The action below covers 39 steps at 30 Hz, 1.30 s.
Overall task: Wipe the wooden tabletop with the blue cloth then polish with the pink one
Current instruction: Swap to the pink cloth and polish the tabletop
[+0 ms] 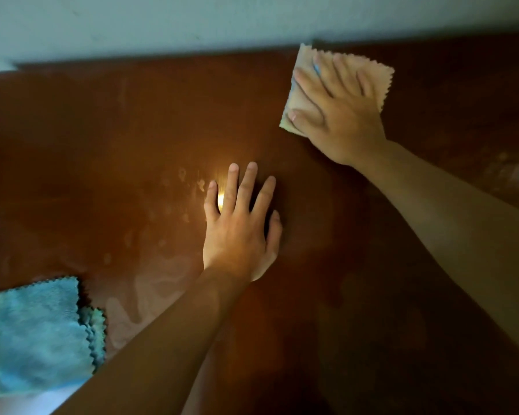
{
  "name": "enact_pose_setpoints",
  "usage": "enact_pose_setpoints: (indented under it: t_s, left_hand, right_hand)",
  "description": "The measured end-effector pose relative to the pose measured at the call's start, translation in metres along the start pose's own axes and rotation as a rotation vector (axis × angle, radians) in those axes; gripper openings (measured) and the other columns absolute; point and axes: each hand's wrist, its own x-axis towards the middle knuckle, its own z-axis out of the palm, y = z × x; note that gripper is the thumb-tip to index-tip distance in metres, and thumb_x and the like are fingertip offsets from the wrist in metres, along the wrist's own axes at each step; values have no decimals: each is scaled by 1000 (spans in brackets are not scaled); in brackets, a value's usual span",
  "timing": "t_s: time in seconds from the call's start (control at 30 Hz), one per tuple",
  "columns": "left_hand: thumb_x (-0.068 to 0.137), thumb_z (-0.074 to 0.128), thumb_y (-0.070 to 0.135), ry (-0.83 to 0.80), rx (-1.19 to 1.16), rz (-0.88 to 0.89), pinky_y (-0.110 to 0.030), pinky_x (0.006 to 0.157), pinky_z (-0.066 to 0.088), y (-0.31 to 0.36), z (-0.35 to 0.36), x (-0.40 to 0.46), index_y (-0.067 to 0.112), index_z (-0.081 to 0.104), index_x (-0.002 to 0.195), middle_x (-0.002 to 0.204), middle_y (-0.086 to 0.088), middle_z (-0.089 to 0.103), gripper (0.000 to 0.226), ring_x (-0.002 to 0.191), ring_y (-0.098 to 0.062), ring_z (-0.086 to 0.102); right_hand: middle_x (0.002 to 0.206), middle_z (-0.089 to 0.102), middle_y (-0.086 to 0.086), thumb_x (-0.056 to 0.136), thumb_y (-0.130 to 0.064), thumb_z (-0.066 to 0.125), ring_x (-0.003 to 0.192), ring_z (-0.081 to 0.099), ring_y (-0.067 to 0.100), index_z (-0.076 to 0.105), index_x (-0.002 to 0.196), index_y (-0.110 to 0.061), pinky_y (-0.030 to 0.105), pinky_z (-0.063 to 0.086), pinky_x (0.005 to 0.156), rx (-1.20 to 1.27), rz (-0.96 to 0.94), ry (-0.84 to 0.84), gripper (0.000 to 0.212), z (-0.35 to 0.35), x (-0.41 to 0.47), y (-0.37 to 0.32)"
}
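At the table's (132, 139) far edge, right hand (342, 115) flat, fingers spread on the pink cloth (381, 76); left hand (240, 232) open, palm down on bare wood.

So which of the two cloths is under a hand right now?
The pink cloth at the far edge, under the right hand; the blue cloth lies untouched.

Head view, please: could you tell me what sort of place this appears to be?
Probably a room in a home, dimly lit: a glossy dark wooden tabletop set against a plain pale wall, with a pink cloth and a blue cloth out for cleaning.
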Motion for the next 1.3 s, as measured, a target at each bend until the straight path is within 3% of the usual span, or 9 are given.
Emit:
enact_pose_setpoints:
  t_s: [0.2,0.47,0.73,0.87,1.07,1.17,1.3]
  left_hand:
    - [101,31,43,33,-33,-1,-56,121,10,0,0,0,20,37,152,163,-12,29,56,153,-33,17]
    - [102,33,41,59,-54,4,-57,121,11,1,1,0,19,39,152,162,-11,30,55,153,-34,17]
    - [101,35,43,38,-67,6,-57,121,8,-1,2,0,20,37,153,164,-12,27,57,154,-33,13]
    - [101,34,45,37,-68,6,-57,121,7,-1,1,0,21,37,153,164,-11,26,57,154,-32,12]
    - [101,34,46,49,-90,5,-58,121,9,-1,2,-1,22,38,152,164,-10,27,57,154,-32,12]
    - [101,34,47,48,-102,12,-59,121,10,-2,2,0,23,38,152,164,-10,26,56,154,-32,11]
    - [101,34,48,48,-123,18,-59,121,8,-3,2,0,25,38,152,164,-11,25,56,154,-32,9]
  right_hand:
    - [170,19,6,102,-66,25,158,12,31,29,160,-29,55,14,125,12,-89,22,69,16,-98,-17]
    - [172,14,1,97,-71,22,159,7,26,20,162,-30,52,8,127,16,-58,-32,77,7,-45,10]
    - [171,16,6,104,-65,22,158,11,29,22,162,-26,59,17,124,50,-151,30,71,29,-178,-41]
    - [171,16,5,102,-68,23,158,12,29,23,161,-29,59,15,125,33,-212,-17,71,27,-166,-28]
    - [171,17,3,99,-69,25,158,11,28,24,162,-28,50,9,127,10,-54,-12,75,14,-108,-5]
    - [171,14,6,100,-69,23,158,9,30,23,162,-27,56,12,126,26,-33,6,75,18,-139,-24]
    - [170,19,5,102,-64,33,158,13,30,29,160,-29,58,16,124,109,-49,46,69,32,-229,-77]
